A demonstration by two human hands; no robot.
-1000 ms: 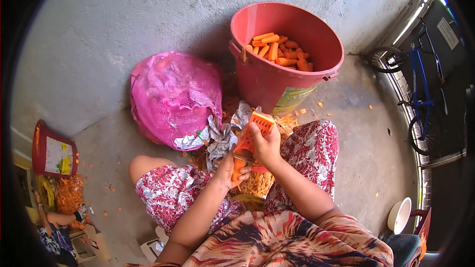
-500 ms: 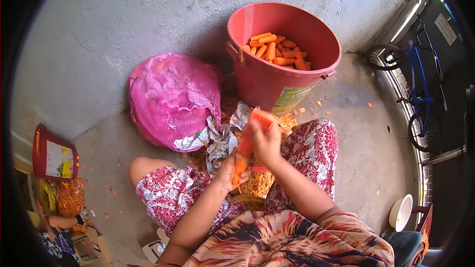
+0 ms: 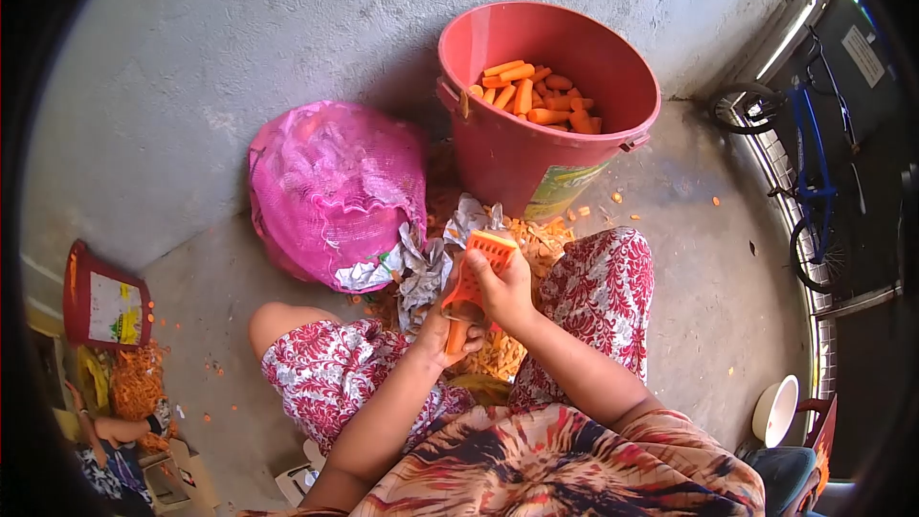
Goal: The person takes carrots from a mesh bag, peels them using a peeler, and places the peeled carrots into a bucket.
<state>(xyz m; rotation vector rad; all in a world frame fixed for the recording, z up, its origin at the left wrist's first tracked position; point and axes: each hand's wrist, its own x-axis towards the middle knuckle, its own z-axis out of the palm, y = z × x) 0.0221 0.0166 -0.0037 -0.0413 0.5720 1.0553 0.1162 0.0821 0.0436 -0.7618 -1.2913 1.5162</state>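
My left hand (image 3: 437, 337) is closed around a carrot (image 3: 457, 336), whose lower part shows between the fingers. My right hand (image 3: 507, 292) grips an orange plastic peeler (image 3: 491, 250) with a perforated handle, the thumb lying on it. The peeler's forked head reaches down to the carrot; whether its blade touches is hard to make out. Carrot peelings (image 3: 503, 356) lie in a heap below my hands, between my legs. Beyond them stands a large red bucket (image 3: 488, 168) holding several peeled carrots (image 3: 524, 96).
A pink mesh sack (image 3: 335, 196) and crumpled paper (image 3: 426, 278) sit left of the bucket. Farther left are a small red bucket (image 3: 78, 302), more peelings (image 3: 139, 383) and another person's arm (image 3: 120, 432). At right are a blue bicycle (image 3: 814, 158) and a white basin (image 3: 775, 412).
The peeler in my right hand has turned, so its perforated handle now shows clearly. My right hand has shifted slightly down. The left hand still holds the carrot.
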